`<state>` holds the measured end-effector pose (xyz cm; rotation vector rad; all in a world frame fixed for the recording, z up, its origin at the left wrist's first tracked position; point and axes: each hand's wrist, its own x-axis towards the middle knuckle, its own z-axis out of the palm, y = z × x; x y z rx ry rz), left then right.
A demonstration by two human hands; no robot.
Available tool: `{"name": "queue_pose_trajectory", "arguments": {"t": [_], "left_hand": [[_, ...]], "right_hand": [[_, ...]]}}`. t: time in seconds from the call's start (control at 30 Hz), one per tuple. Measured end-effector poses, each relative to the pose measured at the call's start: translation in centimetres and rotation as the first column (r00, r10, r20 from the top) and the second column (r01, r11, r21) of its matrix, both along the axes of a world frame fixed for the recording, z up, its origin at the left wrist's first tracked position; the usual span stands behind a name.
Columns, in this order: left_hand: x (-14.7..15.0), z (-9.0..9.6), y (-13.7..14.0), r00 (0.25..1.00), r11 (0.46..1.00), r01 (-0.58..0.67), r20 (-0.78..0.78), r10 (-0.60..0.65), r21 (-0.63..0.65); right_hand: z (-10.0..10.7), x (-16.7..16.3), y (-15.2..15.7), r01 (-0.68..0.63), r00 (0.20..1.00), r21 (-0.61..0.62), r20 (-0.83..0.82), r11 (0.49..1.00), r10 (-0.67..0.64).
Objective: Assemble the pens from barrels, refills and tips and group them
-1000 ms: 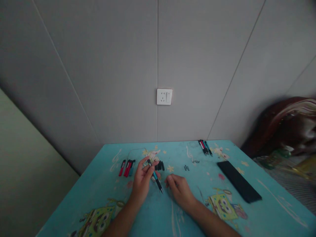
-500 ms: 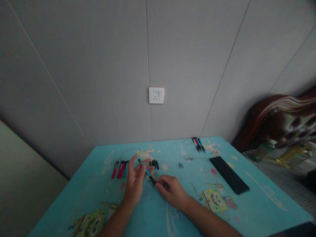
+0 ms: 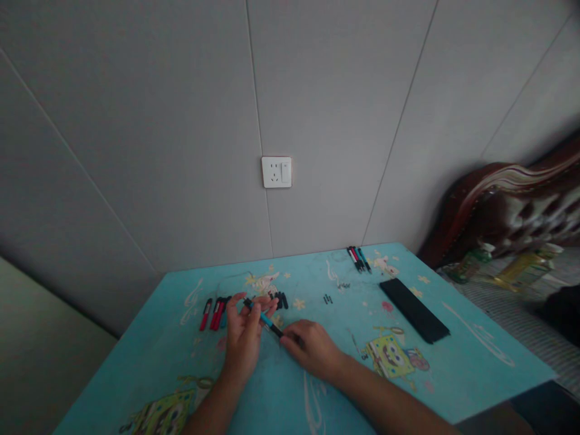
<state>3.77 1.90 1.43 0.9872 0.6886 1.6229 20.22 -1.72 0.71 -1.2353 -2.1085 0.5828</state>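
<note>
Moved: right hand point(image 3: 317, 348) now at black end of blue pen point(image 3: 267, 320); one second ago, apart from it.
Left hand point(image 3: 244, 336): fingers pinch the barrel, pen tilted above desk point(image 3: 267, 408).
Right hand: fingers closed on that end.
Progress: looks partway; pens point(image 3: 364, 258) at far edge look whole, red pen parts point(image 3: 217, 315) and black pieces point(image 3: 284, 300) lie loose.
Writing: too small to read.

The pen point(image 3: 265, 319) is blue and black. From it, black-ended red pen parts point(image 3: 216, 315) sit at nine o'clock, a plain black slab point(image 3: 413, 309) at three. The turquoise table point(image 3: 281, 399) bears yellow cartoon figures and flowers.
</note>
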Motion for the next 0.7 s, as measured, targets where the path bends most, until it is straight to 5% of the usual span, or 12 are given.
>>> {"name": "queue_pose_trajectory", "arguments": {"t": [0.2, 0.3, 0.37, 0.43, 0.57, 0.7], "left_hand": [[-0.2, 0.4, -0.2, 0.997, 0.997, 0.072, 0.010, -0.073, 0.021], [-0.6, 0.5, -0.2, 0.996, 0.996, 0.082, 0.031, -0.083, 0.030], [-0.8, 0.7, -0.2, 0.995, 0.996, 0.078, 0.056, -0.080, 0.031], [-0.8, 1.0, -0.3, 0.995, 0.996, 0.077, 0.055, -0.079, 0.034], [-0.5, 1.2, -0.2, 0.994, 0.996, 0.080, -0.081, -0.076, 0.046], [-1.0, -0.2, 0.6, 0.919, 0.998, 0.005, -0.393, 0.023, 0.070]], "right_hand": [[0.1, 0.0, -0.3, 0.020, 0.997, -0.024, -0.068, 0.999, -0.022], [0.6, 0.0, -0.5, -0.122, 0.971, -0.202, -0.228, 0.972, 0.074], [0.7, -0.1, -0.6, -0.257, 0.922, -0.330, -0.365, 0.909, 0.128], [0.7, -0.2, -0.5, -0.301, 0.887, -0.359, -0.445, 0.884, 0.121], [0.7, -0.1, -0.2, -0.098, 0.943, -0.165, -0.330, 0.981, 0.038], [1.5, 2.6, 1.6, 0.174, 0.969, 0.003, -0.180, 0.985, -0.170]]}}
